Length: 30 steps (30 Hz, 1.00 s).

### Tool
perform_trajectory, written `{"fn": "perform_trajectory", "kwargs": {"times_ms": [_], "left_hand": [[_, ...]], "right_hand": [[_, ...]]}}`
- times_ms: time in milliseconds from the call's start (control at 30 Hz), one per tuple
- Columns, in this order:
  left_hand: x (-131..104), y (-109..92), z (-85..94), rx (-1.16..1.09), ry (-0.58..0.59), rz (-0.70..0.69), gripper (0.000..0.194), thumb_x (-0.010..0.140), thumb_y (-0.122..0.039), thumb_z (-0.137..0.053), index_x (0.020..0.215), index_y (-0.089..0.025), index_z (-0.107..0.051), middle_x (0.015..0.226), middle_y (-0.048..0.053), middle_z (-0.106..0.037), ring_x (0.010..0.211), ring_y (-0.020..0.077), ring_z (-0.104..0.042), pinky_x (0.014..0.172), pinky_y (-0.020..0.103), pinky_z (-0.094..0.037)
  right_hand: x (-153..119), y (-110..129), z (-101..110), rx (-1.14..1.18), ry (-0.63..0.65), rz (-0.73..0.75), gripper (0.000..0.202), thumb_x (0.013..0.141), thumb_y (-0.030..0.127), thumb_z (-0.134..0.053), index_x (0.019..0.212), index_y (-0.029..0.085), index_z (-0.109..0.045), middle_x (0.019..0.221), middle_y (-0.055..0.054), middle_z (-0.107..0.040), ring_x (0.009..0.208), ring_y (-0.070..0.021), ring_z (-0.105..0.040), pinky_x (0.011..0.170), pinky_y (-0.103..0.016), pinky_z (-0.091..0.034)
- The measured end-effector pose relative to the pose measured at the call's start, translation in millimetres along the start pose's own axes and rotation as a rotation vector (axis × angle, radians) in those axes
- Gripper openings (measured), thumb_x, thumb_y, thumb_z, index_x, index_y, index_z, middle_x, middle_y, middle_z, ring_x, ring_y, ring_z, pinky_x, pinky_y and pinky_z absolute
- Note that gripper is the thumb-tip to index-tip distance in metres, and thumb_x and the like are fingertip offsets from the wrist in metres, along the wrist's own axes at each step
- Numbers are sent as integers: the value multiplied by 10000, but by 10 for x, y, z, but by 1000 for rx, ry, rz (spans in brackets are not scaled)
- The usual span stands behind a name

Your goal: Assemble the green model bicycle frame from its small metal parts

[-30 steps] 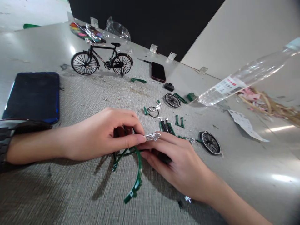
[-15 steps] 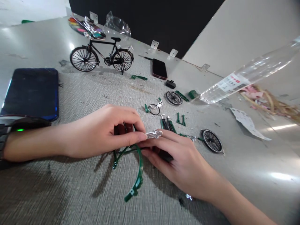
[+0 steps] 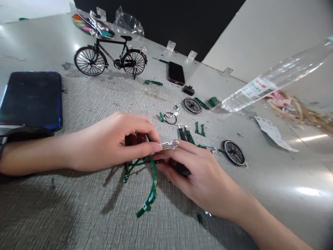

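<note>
My left hand [image 3: 119, 142] pinches a small silver part [image 3: 169, 144] between thumb and forefinger, at the centre of the view. Below that pinch hangs a green frame with a curved green fender [image 3: 153, 184]; its upper end is hidden behind the fingers. My right hand [image 3: 197, 173] meets the left from the right side, its fingers bent round the green frame's hidden end, under the silver part. A dark piece shows partly in the right palm. Beyond my hands lie green and black rods [image 3: 186, 134] and a green forked piece [image 3: 200, 129].
A black model bicycle [image 3: 111, 57] stands at the back left. Around are a tablet [image 3: 32, 99], a phone [image 3: 176, 73], two loose wheels [image 3: 192, 105] [image 3: 234, 152], a clear bottle [image 3: 275, 78], a paper sheet [image 3: 273, 133] and a black adapter [image 3: 188, 90].
The whole view has shifted slightly, so objects sit a little higher and further left. Both hands keep nearly the same hold.
</note>
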State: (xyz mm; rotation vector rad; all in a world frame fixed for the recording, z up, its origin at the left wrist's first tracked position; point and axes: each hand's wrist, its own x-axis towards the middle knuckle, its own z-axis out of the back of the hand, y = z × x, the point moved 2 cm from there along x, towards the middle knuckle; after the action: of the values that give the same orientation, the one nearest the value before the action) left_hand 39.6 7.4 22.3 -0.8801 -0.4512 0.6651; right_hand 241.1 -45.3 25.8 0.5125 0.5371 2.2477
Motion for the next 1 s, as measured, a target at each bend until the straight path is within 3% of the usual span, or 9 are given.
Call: {"fn": "perform_trajectory", "kwargs": {"times_ms": [1000], "left_hand": [[0,-17,4,30,-9,-95,203,990,-313,-582,899,-206,-728,877,-5,-720,784,135,-640,704,231,-470]], "right_hand": [[27,17,14,8,0,23,95,979,128,-615,1027,173,-683,922,-29,-689,902,-147,-668,811,-255,-539]]}}
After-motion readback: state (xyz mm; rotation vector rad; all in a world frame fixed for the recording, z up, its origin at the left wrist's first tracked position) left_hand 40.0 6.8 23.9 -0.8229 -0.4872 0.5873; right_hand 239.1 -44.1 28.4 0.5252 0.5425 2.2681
